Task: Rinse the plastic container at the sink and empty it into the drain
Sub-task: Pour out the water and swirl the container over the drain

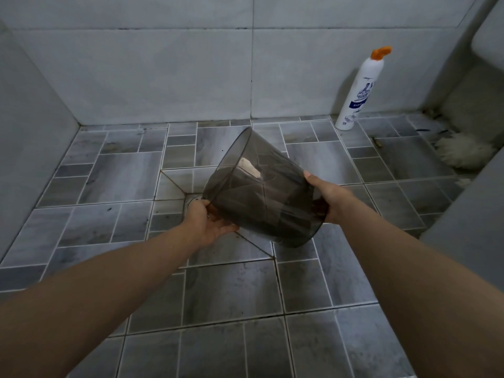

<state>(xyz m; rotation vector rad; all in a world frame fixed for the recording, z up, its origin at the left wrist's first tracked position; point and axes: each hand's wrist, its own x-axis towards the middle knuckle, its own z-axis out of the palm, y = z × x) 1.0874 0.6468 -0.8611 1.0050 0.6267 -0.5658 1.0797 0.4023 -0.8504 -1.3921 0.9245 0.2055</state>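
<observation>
A smoky, see-through plastic container (259, 186) hangs tilted above the tiled floor, its open mouth turned up and to the left, away from me. My left hand (210, 222) grips the lower rim of the mouth from below. My right hand (327, 195) holds the base end on the right side. Under the container's mouth lies a round floor drain (194, 201), partly hidden by my left hand and the container. A pale label shows through the container wall. I see no water falling.
A white cleaner bottle (357, 91) with an orange spout stands against the back wall at the right. A white fluffy mop head (463, 151) lies in the right corner. A white fixture (488, 42) juts in at top right. Grey tiled walls enclose left and back.
</observation>
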